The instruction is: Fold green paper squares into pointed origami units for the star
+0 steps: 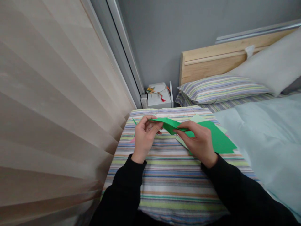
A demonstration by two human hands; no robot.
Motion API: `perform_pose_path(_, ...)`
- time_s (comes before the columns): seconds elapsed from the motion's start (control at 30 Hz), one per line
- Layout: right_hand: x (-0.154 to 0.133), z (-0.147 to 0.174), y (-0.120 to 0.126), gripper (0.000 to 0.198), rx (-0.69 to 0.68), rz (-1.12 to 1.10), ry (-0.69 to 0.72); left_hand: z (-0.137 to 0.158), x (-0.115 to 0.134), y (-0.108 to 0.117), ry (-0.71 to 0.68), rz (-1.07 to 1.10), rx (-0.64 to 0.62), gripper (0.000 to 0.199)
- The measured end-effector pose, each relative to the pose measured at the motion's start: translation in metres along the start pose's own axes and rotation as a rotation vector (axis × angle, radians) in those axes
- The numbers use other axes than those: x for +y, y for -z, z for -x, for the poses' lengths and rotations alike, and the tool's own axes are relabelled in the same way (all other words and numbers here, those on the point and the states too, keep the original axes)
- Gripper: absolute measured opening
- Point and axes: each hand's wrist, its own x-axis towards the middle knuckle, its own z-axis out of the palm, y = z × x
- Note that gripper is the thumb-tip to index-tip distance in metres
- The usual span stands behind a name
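Between my two hands, a folded piece of green paper [169,124] is held up a little above the striped cloth. My left hand [146,133] pinches its left end, thumb in front and fingers partly behind. At the paper's right end, my right hand [197,138] grips it between thumb and forefinger. Under and beyond the right hand lie flat green paper sheets [219,138]. A pale green sheet [197,118] sticks out at their far side. Close to my left hand, a bit of pink paper [133,140] shows on the cloth.
The striped cloth [174,182] covers the surface before me. A beige curtain [58,110] hangs along the left. To the right is a bed with a pale blue quilt [265,135] and a striped pillow [225,88]. Small items rest on a white bedside stand [158,99].
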Motion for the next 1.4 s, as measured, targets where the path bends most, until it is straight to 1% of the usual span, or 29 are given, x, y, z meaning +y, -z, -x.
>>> perform_pose_path(0.03,0.000,-0.001,0.001,0.009,0.021,-0.006,-0.009,0.000,-0.001,0.000,-0.002,0.017,0.010,0.044)
perform_pose_path(0.07,-0.001,-0.001,0.001,0.009,0.045,-0.004,-0.017,0.001,-0.001,-0.001,0.013,0.039,0.011,0.051)
perform_pose_path(0.1,-0.001,-0.002,0.002,0.009,0.073,0.007,-0.024,0.002,-0.001,-0.002,0.045,0.067,0.005,0.063)
perform_pose_path(0.17,-0.002,-0.003,0.003,0.010,0.134,0.050,-0.020,0.005,-0.002,-0.005,0.149,0.138,-0.031,0.093)
perform_pose_path(0.2,-0.002,-0.003,0.003,0.011,0.164,0.073,-0.010,0.006,-0.002,-0.006,0.219,0.175,-0.055,0.103)
perform_pose_path(0.23,-0.001,-0.003,0.003,0.012,0.190,0.094,0.008,0.008,-0.001,-0.006,0.298,0.214,-0.081,0.106)
perform_pose_path(0.27,-0.001,-0.002,0.003,0.013,0.215,0.110,0.036,0.009,-0.001,-0.007,0.384,0.256,-0.114,0.101)
perform_pose_path(0.33,-0.001,0.000,0.003,0.016,0.260,0.132,0.108,0.010,0.000,-0.006,0.551,0.357,-0.213,0.076)
perform_pose_path(0.37,-0.001,0.001,0.003,0.017,0.276,0.137,0.141,0.010,0.000,-0.005,0.609,0.417,-0.273,0.062)
perform_pose_path(0.4,-0.002,0.001,0.002,0.018,0.282,0.137,0.166,0.011,0.000,-0.005,0.641,0.480,-0.328,0.054)
perform_pose_path(0.47,-0.004,0.003,0.001,0.018,0.250,0.126,0.181,0.012,0.000,-0.004,0.629,0.582,-0.397,0.052)
perform_pose_path(0.53,-0.005,0.003,-0.002,0.018,0.149,0.121,0.168,0.014,0.000,-0.004,0.567,0.617,-0.415,0.058)
perform_pose_path(0.63,-0.006,0.004,-0.007,0.017,-0.002,0.171,0.167,0.018,-0.001,-0.007,0.477,0.529,-0.453,0.062)
perform_pose_path(0.7,-0.005,0.005,-0.009,0.013,-0.041,0.209,0.177,0.020,-0.003,-0.011,0.416,0.420,-0.438,0.061)
perform_pose_path(0.73,-0.005,0.006,-0.010,0.011,-0.048,0.220,0.179,0.020,-0.003,-0.014,0.394,0.371,-0.399,0.058)
perform_pose_path(0.77,-0.005,0.006,-0.011,0.010,-0.049,0.225,0.180,0.020,-0.004,-0.016,0.377,0.343,-0.332,0.054)
perform_pose_path(0.8,-0.005,0.007,-0.011,0.010,-0.050,0.225,0.184,0.019,-0.005,-0.019,0.382,0.346,-0.231,0.048)
perform_pose_path(0.83,-0.005,0.007,-0.012,0.011,-0.051,0.224,0.190,0.018,-0.006,-0.021,0.416,0.363,-0.126,0.046)
perform_pose_path(0.9,-0.006,0.006,-0.012,0.012,-0.053,0.227,0.211,0.015,-0.007,-0.023,0.473,0.363,0.011,0.044)
perform_pose_path(0.97,-0.007,0.006,-0.013,0.013,-0.054,0.232,0.231,0.013,-0.008,-0.023,0.506,0.342,0.080,0.042)
perform_pose_path(1.07,-0.006,0.006,-0.013,0.011,-0.048,0.221,0.218,0.012,-0.009,-0.022,0.515,0.319,0.118,0.039)
perform_pose_path(1.13,-0.006,0.006,-0.014,0.010,-0.036,0.187,0.197,0.014,-0.008,-0.022,0.480,0.325,0.115,0.039)
perform_pose_path(1.17,-0.005,0.006,-0.014,0.010,-0.023,0.162,0.185,0.016,-0.007,-0.023,0.446,0.334,0.095,0.040)
perform_pose_path(1.23,-0.006,0.005,-0.013,0.010,0.028,0.099,0.138,0.019,-0.006,-0.024,0.352,0.356,0.000,0.042)
perform_pose_path(1.33,-0.009,0.004,-0.013,0.013,0.111,-0.016,-0.013,0.022,-0.003,-0.028,0.247,0.378,-0.173,0.046)
perform_pose_path(1.4,-0.012,0.004,-0.015,0.014,0.107,-0.102,-0.106,0.023,-0.003,-0.029,0.241,0.388,-0.188,0.045)
